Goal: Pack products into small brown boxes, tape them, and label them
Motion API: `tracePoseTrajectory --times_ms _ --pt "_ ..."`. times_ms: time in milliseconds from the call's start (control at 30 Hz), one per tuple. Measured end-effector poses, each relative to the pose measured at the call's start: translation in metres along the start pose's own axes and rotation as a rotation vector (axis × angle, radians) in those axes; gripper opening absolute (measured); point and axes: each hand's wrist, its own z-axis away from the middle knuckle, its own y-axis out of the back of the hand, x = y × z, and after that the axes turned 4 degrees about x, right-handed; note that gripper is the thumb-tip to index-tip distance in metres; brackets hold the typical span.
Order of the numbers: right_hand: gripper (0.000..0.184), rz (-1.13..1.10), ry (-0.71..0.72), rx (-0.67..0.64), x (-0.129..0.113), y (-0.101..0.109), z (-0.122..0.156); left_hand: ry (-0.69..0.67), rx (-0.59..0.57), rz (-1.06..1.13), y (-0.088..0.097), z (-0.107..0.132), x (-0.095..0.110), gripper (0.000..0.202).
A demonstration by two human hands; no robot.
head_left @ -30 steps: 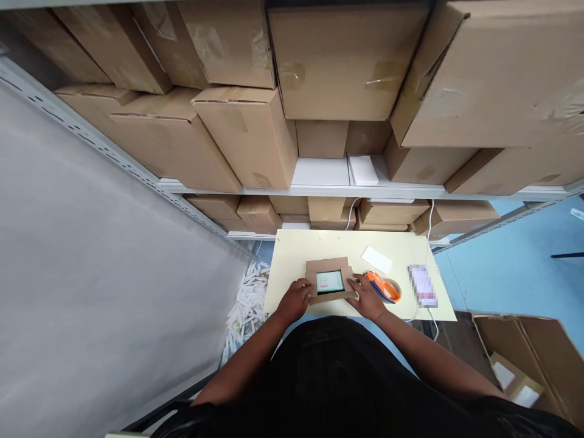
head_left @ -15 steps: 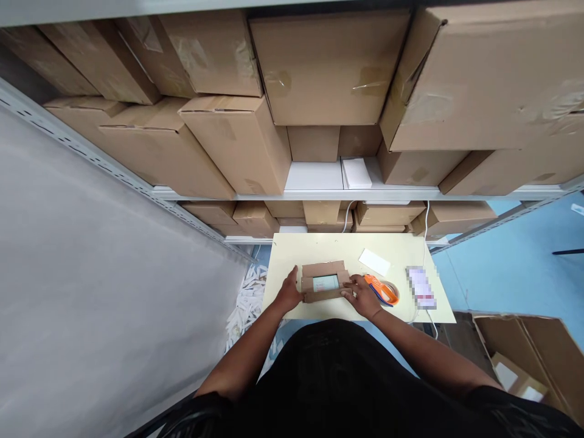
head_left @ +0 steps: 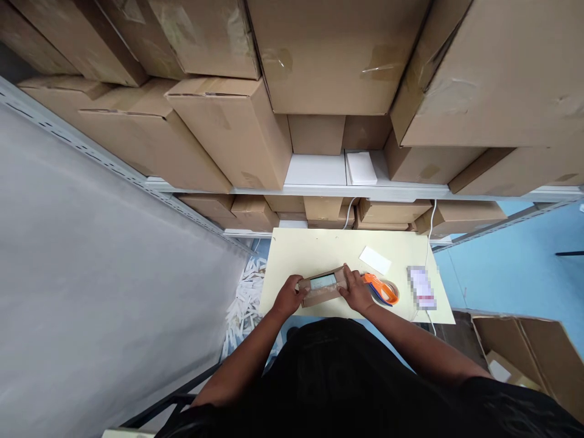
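A small brown cardboard box is tilted up over the front part of the pale yellow table. Its top is partly open, and something light green shows inside. Clear tape glints on the side facing me. My left hand grips the box's left end, thumb on the near side. Around the right end my right hand is closed, thumb in front and fingers behind. Just right of that hand lies an orange and blue tape dispenser with a roll of tape.
A white slip and a pixelated phone-like device with a white cable lie on the table. Shelves of cardboard boxes rise behind it. Paper strips litter the floor at left; a large open carton stands at right.
The small box has been lifted and tilted, and its long flaps have come up. My right hand has moved from resting on its right flap to gripping that end.
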Motion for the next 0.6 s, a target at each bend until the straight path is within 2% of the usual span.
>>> tracePoseTrajectory --times_ms 167,333,433,500,600 --pt "0.075 0.094 0.023 -0.084 -0.011 0.017 -0.006 -0.242 0.001 -0.233 -0.007 0.002 -0.006 0.033" --pt "0.047 0.239 0.123 -0.115 -0.013 0.021 -0.002 -0.356 -0.035 -0.28 -0.008 0.014 -0.011 0.035" --pt "0.036 0.316 0.17 -0.104 -0.01 0.015 0.004 -0.342 -0.003 -0.264 -0.012 0.022 -0.01 0.03" --pt "0.037 0.336 0.189 -0.093 -0.008 0.01 0.006 -0.288 0.04 -0.265 -0.018 0.023 -0.008 0.021" --pt "0.038 0.34 0.191 -0.086 -0.01 0.005 0.005 -0.218 0.093 -0.284 -0.028 0.02 -0.006 0.019"
